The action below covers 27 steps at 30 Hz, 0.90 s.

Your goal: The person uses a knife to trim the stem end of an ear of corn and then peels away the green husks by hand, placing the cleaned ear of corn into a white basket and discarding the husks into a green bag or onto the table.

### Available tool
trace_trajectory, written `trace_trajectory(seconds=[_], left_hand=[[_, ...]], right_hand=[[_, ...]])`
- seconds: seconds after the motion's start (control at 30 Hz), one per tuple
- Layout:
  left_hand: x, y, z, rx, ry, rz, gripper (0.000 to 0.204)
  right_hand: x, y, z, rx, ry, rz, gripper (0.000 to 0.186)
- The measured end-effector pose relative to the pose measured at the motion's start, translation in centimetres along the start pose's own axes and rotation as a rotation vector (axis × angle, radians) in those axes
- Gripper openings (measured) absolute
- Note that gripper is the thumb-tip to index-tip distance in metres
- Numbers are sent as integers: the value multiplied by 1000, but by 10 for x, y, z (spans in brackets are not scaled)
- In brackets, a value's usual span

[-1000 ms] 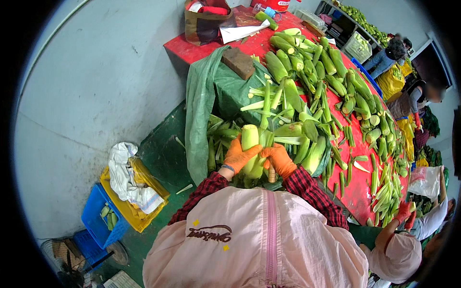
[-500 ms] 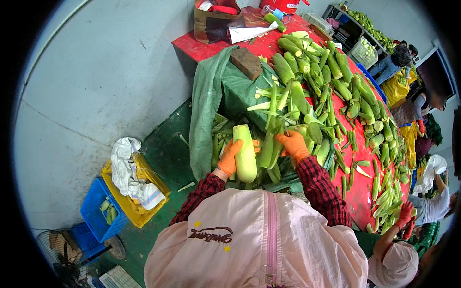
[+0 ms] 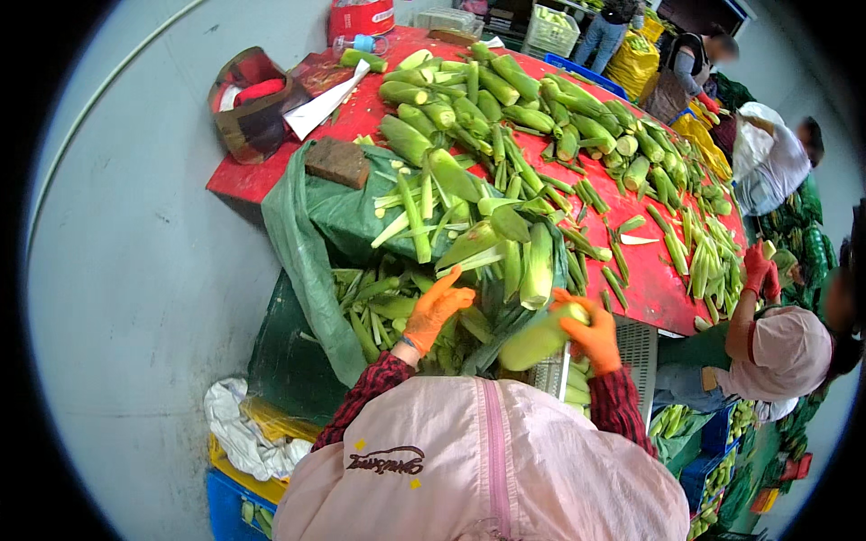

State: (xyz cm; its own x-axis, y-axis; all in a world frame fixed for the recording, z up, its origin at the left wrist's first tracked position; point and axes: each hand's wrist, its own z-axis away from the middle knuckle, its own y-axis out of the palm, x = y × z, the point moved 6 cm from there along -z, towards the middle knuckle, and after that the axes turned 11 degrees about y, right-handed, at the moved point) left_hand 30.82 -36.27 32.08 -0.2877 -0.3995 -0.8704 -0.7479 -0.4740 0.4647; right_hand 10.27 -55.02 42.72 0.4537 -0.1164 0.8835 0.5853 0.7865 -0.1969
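My right hand [image 3: 591, 335], in an orange glove, grips a peeled pale-green ear of corn [image 3: 539, 341] by one end. The ear is slightly blurred and tilts over a white plastic crate [image 3: 552, 373], where other pale ears lie. My left hand [image 3: 438, 310], gloved in orange too, has its fingers apart and holds nothing. It hovers above stripped husks [image 3: 383, 307] in the mouth of a green woven sack [image 3: 302, 225]. Just beyond my hands, several unpeeled and partly peeled ears [image 3: 538, 261] rest at the sack's edge.
Unhusked corn [image 3: 492, 90] is heaped across the red table [image 3: 663, 293]. A brick [image 3: 337, 163] weighs down the sack, near a dark bag [image 3: 253, 104]. At right, a co-worker in a pink cap [image 3: 791, 352] wears red gloves. Yellow and blue crates stand at lower left.
The peeled ear has passed from my left hand to my right and moved rightward over the crate. My left hand has opened. The view has turned right.
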Motion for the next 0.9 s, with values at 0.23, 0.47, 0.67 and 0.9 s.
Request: trace_trajectory(seconds=[0.23, 0.47, 0.67, 0.9], left_hand=[[15, -13, -10, -183, -190, -88, 48], [34, -28, -7, -447, -192, -164, 45], [36, -22, 36, -739, -190, -239, 46], [59, -22, 100, -1036, -265, -135, 52]], right_hand=[[-102, -155, 1, -447, 359, 82, 39], [71, -64, -167, -85, -137, 243, 40], [125, 90, -318, 215, -328, 812, 44], [72, 3, -442, 37, 0, 636, 50]])
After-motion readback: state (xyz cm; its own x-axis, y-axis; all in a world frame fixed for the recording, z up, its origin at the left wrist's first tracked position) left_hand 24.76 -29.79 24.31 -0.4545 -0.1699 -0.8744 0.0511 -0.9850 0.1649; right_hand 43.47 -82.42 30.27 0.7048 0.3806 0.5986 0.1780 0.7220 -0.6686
